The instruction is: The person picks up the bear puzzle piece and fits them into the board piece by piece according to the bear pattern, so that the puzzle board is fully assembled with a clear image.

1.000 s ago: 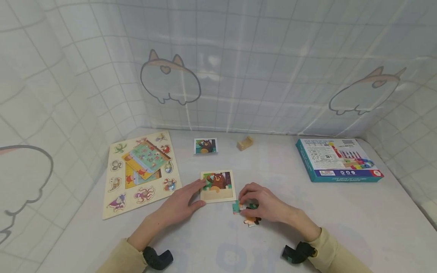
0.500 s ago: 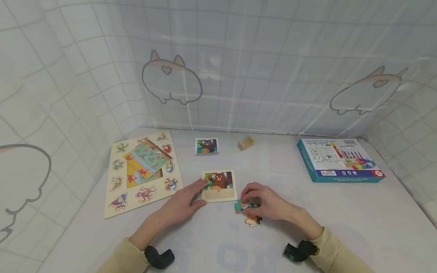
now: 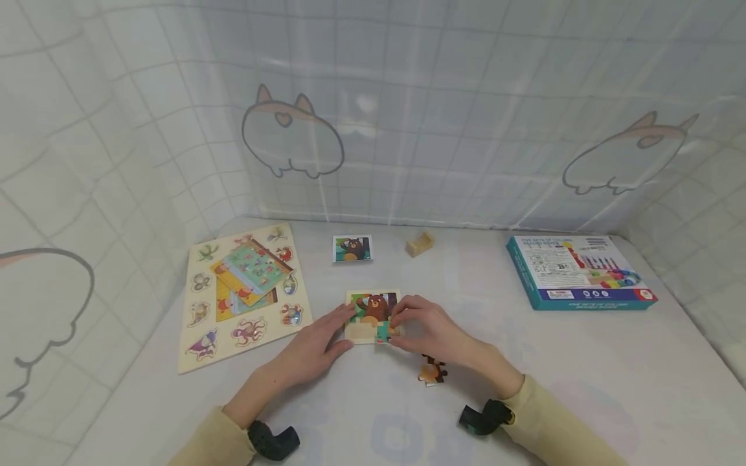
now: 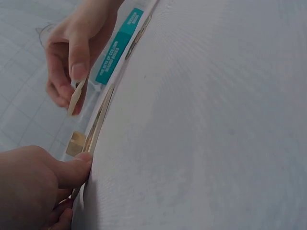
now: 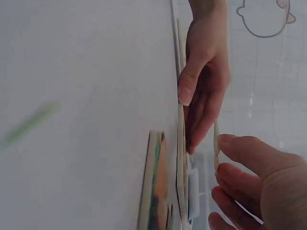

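Observation:
A small framed wooden puzzle board [image 3: 361,340] with a brown bear picture lies at the middle of the table, its lower strip bare wood. My left hand [image 3: 315,343] rests at its left side, fingers fairly straight on the edge and thumb at the near left corner. In my right hand [image 3: 434,330] a teal puzzle piece [image 3: 383,331] is pinched between thumb and fingers, held over the board's lower right part. The left wrist view shows this puzzle piece [image 4: 76,98] edge-on, raised and tilted. Loose orange and brown puzzle pieces [image 3: 432,371] lie near my right wrist.
A large animal peg board [image 3: 245,351] with picture boards on it lies at left. Behind the puzzle stand a bear picture card [image 3: 352,248] and a small wooden holder [image 3: 419,244]. A teal boxed set [image 3: 583,272] sits at the right. A tiled-pattern curtain [image 3: 396,129] encloses the back.
My right hand has picked up the teal puzzle piece from the table and moved left with it over the board. The left hand stays at the board's left side.

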A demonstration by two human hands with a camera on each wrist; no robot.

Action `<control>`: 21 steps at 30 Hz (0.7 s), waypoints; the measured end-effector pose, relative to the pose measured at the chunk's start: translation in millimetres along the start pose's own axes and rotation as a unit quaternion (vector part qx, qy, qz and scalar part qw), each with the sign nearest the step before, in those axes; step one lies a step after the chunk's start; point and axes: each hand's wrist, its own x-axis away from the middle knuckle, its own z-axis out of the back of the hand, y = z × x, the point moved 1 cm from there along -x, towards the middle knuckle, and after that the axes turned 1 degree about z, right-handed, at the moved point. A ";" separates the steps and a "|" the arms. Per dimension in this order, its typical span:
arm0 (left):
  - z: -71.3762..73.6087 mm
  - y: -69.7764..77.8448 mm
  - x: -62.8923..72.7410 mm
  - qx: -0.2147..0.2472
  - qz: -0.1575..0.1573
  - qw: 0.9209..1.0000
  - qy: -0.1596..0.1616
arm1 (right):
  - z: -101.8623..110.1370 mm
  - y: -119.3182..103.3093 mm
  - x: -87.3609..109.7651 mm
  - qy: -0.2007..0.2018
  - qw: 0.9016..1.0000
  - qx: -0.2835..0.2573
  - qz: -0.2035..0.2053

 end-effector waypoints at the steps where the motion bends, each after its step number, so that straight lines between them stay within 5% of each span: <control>1: 0.3 -0.1 0.2 0.003 -0.001 1.000 0.000 | -2.0 -1.0 -4.3 0.001 1.000 -0.002 0.003; 11: -0.8 -0.9 -0.6 0.000 -0.017 1.000 0.001 | -20.1 -5.1 -31.8 0.016 1.000 0.011 0.009; 21: 0.3 0.1 -0.1 0.003 -0.015 1.000 0.006 | -34.1 -0.7 -39.3 -0.014 0.999 0.042 -0.009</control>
